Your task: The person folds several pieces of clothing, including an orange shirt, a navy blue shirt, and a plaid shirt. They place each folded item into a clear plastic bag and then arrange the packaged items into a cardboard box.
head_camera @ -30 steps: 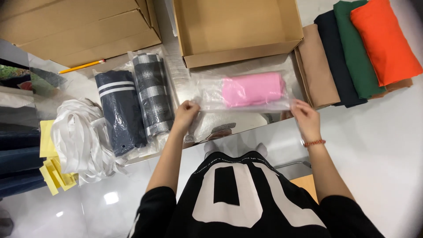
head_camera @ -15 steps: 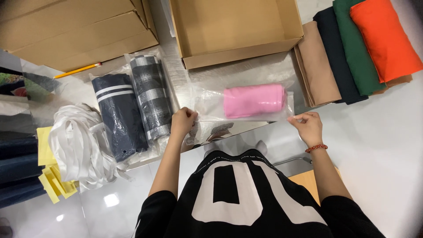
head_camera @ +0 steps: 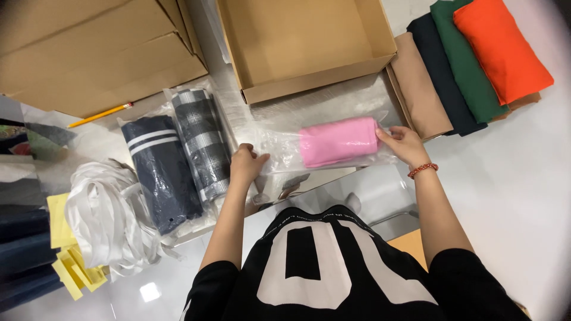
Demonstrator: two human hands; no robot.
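Note:
A pink folded garment [head_camera: 339,141] lies inside a clear plastic bag [head_camera: 279,151] on the shiny metal table [head_camera: 333,101]. My left hand [head_camera: 247,164] pinches the open left end of the bag. My right hand [head_camera: 404,144], with a red bead bracelet on its wrist, presses against the right end of the pink garment through the plastic. An open cardboard box [head_camera: 303,41] stands just behind the bag, with nothing visible inside.
Two bagged rolled garments, navy with white stripes [head_camera: 160,169] and grey plaid [head_camera: 202,145], lie at left. White straps [head_camera: 104,220] and yellow slips [head_camera: 65,249] sit farther left. Folded tan, navy, green and orange cloths [head_camera: 470,59] are stacked at right. Flat cardboard boxes [head_camera: 89,47] and a pencil [head_camera: 101,115] lie behind.
Both hands stayed on the bag; my right hand slid inward to the pink garment's right end, and my left hand holds the bag's open left end a little farther from the pink garment.

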